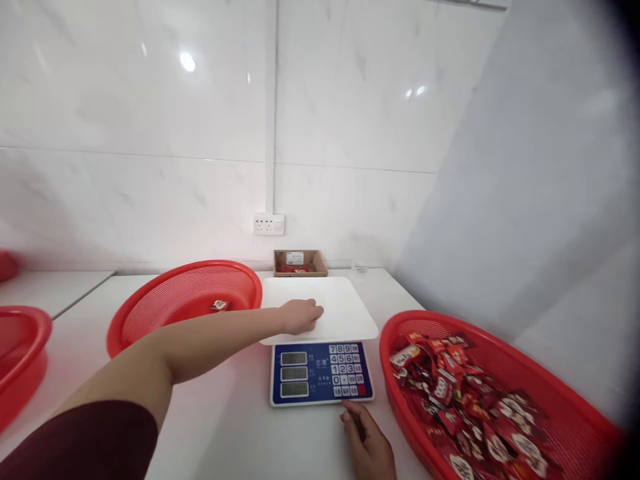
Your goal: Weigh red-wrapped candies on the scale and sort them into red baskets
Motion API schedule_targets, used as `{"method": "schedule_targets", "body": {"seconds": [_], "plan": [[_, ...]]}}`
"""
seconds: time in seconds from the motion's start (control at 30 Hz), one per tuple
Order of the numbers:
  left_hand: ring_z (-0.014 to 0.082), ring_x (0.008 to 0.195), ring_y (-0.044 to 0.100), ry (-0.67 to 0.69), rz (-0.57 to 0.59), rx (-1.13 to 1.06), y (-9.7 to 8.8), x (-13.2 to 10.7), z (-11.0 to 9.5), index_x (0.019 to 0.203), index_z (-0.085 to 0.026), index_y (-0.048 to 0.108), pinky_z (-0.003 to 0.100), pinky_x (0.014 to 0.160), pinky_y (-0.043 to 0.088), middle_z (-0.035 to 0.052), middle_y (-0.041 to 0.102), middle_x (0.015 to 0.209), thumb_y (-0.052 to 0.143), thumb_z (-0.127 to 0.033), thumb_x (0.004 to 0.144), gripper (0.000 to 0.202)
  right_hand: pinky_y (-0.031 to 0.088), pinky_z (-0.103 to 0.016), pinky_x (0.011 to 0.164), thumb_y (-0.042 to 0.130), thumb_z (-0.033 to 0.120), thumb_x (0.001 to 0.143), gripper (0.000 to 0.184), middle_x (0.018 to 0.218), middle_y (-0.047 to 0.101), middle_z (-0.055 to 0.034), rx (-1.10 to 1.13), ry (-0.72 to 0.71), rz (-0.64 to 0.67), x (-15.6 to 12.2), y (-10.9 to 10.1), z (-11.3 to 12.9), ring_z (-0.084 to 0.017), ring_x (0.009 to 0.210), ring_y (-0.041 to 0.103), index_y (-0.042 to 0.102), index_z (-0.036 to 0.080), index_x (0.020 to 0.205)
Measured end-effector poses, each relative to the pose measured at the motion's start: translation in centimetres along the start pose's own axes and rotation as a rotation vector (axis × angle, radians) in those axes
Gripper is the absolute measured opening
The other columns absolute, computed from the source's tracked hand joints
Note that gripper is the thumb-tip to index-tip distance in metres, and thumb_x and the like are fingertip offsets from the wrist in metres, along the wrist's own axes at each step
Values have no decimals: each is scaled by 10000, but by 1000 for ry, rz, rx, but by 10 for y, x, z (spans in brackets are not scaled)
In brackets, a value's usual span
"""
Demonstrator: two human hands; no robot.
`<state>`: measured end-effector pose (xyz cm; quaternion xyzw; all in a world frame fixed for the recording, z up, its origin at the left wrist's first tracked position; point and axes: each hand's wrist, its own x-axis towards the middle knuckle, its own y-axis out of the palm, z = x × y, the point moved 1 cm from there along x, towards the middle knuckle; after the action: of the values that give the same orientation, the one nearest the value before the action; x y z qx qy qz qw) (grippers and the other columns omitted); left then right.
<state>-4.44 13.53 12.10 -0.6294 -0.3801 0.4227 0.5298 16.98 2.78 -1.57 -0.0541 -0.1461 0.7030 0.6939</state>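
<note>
My left hand (pixel 303 316) reaches across from the left, over the white weighing plate (pixel 345 313) of a digital scale. Its fingers are curled closed, and whatever may be inside them is hidden. Whether the hand touches the plate I cannot tell. The scale's blue panel (pixel 323 373) faces me, with number keys and three displays. Just in front of the panel's lower right corner is my right hand (pixel 370 443), its fingers loosely curled in with nothing visible in them. To its right stands a red plastic basket (pixel 393 360) full of small packaged snacks (pixel 465 407), mostly in red wrappers.
Left of the scale, another red basket (pixel 145 313) holds a small red packet (pixel 220 305). A further red basket (pixel 30 340) is cut off at the left edge. Behind the scale, a cardboard box (pixel 315 265) stands near the tiled wall, below a socket (pixel 269 225).
</note>
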Motion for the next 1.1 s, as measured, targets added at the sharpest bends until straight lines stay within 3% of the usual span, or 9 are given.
{"method": "schedule_targets", "body": {"seconds": [0.1,0.2,0.4,0.53,0.67,0.87,1.0,1.1], "plan": [[216,858,586,12,-33,17,-9,-11,5,945,-200,537,308,735,450,70,566,986,457,-153,763,204,539,-292,720,534,448,759,295,855,725,-56,10,-27,32,-2,-1,6,-245,815,669,686,220,869],[212,839,573,-51,-99,21,-24,-31,27,894,-182,523,318,735,436,81,554,960,370,-85,762,224,525,-289,733,516,406,779,281,859,721,-59,-21,-34,22,-1,-1,10,-227,809,662,679,198,876],[202,836,556,-203,-145,-24,-38,-67,69,948,-175,509,307,746,428,69,575,928,320,-228,853,219,513,-283,735,495,415,796,311,860,713,-57,-38,-38,54,0,-1,4,-205,795,651,672,188,912],[167,902,576,-199,-32,-81,-26,-66,66,1169,-242,470,248,773,442,30,563,1128,438,-420,842,373,510,-301,761,517,480,759,372,910,714,-70,-82,25,67,0,-1,-7,-224,835,648,676,194,938],[216,961,575,-162,67,-79,-20,-50,53,1300,-286,376,278,742,450,54,487,1263,487,-516,802,560,509,-304,773,517,517,744,414,925,709,-76,-106,62,82,0,-2,-10,-226,843,643,671,193,952],[223,865,584,-38,129,-20,-23,-42,35,1050,-216,545,287,694,432,68,564,1072,495,-282,785,277,510,-287,754,505,441,791,331,891,710,-65,-75,1,57,-2,-1,3,-209,815,647,666,186,928],[214,804,581,-45,105,-3,-27,-47,33,957,-210,518,270,619,408,47,598,950,469,-264,783,188,512,-270,734,499,363,815,255,875,709,-49,-68,-53,40,0,-1,8,-193,804,650,662,193,913],[213,803,575,-114,23,17,-37,-60,38,937,-204,492,270,600,389,52,593,991,379,-279,837,168,515,-267,720,497,324,824,223,874,708,-40,-83,-76,29,1,1,7,-187,798,650,661,203,913]]}}
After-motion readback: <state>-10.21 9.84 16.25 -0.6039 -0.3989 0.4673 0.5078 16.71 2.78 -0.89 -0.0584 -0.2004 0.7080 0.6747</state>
